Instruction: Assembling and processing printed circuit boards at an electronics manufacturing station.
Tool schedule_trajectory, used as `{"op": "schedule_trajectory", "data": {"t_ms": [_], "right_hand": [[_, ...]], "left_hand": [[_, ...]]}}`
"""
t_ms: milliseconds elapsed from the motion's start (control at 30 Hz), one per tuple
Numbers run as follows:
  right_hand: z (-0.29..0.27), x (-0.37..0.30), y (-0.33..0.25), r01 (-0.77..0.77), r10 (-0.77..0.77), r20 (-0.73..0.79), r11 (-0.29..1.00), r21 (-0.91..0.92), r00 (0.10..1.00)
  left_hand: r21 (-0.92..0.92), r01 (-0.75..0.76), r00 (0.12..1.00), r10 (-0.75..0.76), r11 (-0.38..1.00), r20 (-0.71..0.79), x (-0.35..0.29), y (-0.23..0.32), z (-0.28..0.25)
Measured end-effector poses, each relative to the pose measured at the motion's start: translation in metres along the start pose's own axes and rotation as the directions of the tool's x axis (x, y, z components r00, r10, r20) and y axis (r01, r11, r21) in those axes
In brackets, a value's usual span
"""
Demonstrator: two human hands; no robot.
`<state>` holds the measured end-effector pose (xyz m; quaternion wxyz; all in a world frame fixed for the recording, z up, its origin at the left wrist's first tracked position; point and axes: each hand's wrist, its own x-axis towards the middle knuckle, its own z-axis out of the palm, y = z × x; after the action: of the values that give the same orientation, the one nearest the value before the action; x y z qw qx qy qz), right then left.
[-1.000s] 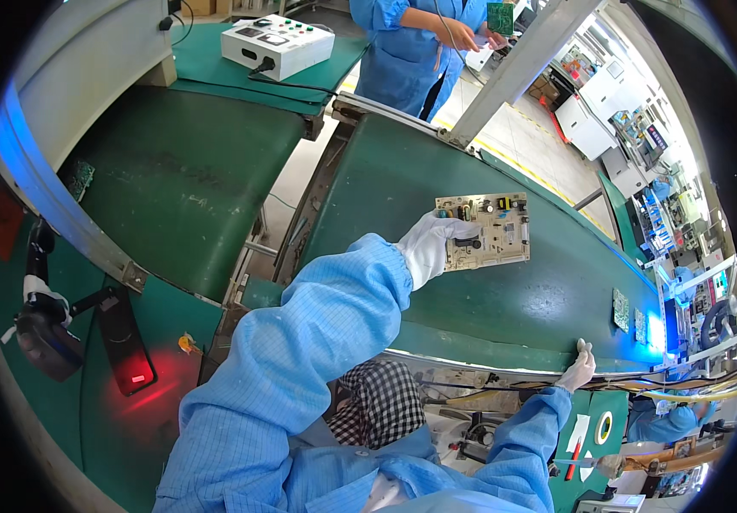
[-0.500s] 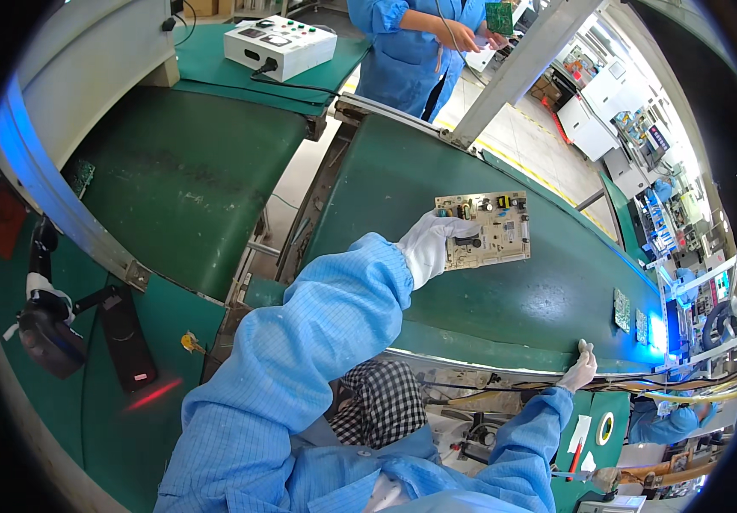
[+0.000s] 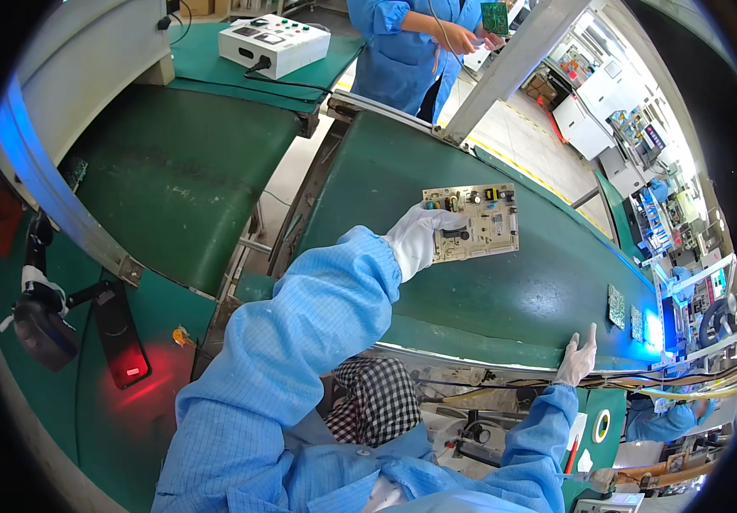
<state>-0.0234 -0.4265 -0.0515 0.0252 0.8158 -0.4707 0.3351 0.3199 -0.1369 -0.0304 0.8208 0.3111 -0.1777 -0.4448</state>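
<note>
Fingers (image 3: 451, 221) of your gloved left hand (image 3: 416, 243) grasp a tan circuit board (image 3: 490, 229) by its left side, one digit lying across its face; the grip beneath is hidden. You hold the board over the middle of the green conveyor belt (image 3: 368, 175), component side up. Your gloved right hand (image 3: 577, 361) is loosely spread and holds nothing, one finger extended, at the belt's near edge. Just beyond it, toward the right end, you have two green boards lying on the belt, the nearer one (image 3: 615, 307) and the farther one (image 3: 636, 323). To your left, a dark device on a stand (image 3: 46, 325) sits beside a black slab (image 3: 122, 342), with red light falling on the green tabletop (image 3: 163, 410). Across the belt from you, a co-worker in blue (image 3: 394, 64) holds another green board (image 3: 495, 18) near a white box with buttons (image 3: 274, 53).
</note>
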Motion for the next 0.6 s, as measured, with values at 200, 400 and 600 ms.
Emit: {"op": "schedule_trajectory", "data": {"t_ms": [200, 400, 600], "right_hand": [[0.002, 0.009, 0.007, 0.236, -0.231, 0.091, 0.970, -0.049, 0.969], [-0.002, 0.010, 0.004, 0.203, -0.194, 0.163, 0.978, -0.042, 0.967], [-0.007, 0.009, 0.000, 0.157, -0.153, 0.192, 0.988, -0.009, 0.969]], "left_hand": [[0.013, 0.008, 1.000, -0.008, 1.000, 0.000, 0.001, 0.001, 0.002], [-0.054, 0.021, 0.999, -0.018, 0.998, 0.042, -0.005, 0.005, 0.006], [-0.086, 0.008, 1.000, -0.008, 0.996, 0.006, -0.003, 0.004, 0.010]]}}
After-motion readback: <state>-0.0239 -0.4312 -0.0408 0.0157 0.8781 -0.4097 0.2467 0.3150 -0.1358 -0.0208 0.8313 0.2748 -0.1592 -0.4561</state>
